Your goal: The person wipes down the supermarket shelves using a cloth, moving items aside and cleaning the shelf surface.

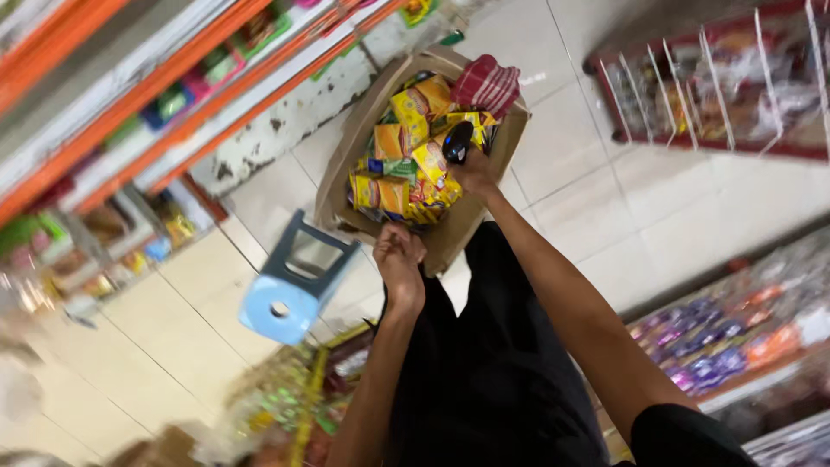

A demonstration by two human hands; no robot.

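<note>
Over the open cardboard box (pixel 346 156) on the floor, the right hand (pixel 471 169) wraps its fingers round a dark handheld device (pixel 457 142) just above the yellow packets (pixel 406 151), while the left hand (pixel 399 259), fingers curled closed, sits at the box's near edge.

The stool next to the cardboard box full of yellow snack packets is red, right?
Not quite. The head view shows that the plastic stool is blue, not red. It does stand on the tiled floor beside the cardboard box full of yellow snack packets.

blue plastic stool (pixel 290 290), orange shelves (pixel 130 104), red checked cloth (pixel 486 84)
</note>
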